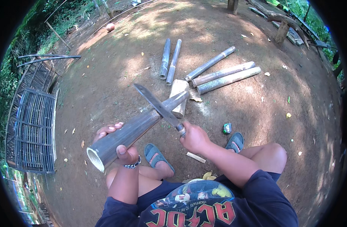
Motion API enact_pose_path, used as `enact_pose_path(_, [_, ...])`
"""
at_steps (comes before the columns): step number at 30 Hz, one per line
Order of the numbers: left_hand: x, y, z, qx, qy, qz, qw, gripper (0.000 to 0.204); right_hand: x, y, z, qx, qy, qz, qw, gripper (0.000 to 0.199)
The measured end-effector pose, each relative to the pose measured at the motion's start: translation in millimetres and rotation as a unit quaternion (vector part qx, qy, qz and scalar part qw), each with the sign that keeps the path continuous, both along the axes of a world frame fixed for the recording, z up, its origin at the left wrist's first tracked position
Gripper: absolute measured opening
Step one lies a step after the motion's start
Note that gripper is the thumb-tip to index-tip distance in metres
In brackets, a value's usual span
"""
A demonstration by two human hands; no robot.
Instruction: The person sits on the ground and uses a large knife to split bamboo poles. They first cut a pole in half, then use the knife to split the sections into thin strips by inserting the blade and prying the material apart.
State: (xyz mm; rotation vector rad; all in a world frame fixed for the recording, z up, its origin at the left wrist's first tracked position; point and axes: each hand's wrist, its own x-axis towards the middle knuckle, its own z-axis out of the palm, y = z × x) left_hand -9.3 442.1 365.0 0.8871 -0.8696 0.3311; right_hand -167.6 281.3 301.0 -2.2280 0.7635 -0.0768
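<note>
Left hand [118, 145]: you have it wrapped around the near, open end of the bamboo [133, 130], thumb on top, fingers curled underneath.
Right hand [194, 138]: clenched on the handle of the knife [158, 106], just beside and to the right of your left grip.
Bamboo: it slants up and away from your left hand, its far end resting on the block [179, 98].
Blade: it lies across the pole beyond your left hand, between that grip and the block, edge against the bamboo.
Beyond the block: five cut poles [218, 73] lie on the dirt, well apart from both hands.
Below your grips: your sandals [156, 155] and bare legs sit right under the pole and knife.
Risk, slip: the skin looks smooth and round, so I judge the blade could skate along it toward your left fingers if it meets the pole at a shallow angle.
Risk, roll: the pole rests on the block only at its tip; a hard stroke may twist it in your left hand or knock it off.
Risk, follow-through: a stroke that glances off would travel down toward your feet.
</note>
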Motion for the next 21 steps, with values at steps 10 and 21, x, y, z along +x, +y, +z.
enact_pose_path(10, [7, 2, 2, -0.013, 0.000, 0.024, 1.000, 0.063, 5, -1, -14, 0.047, 0.000, -0.032, 0.998, 0.043])
enact_pose_path(21, [22, -2, 4, -0.026, 0.000, 0.005, 1.000, 0.067, 6, -24, -60, 0.035, 0.017, -0.085, 0.996, 0.043])
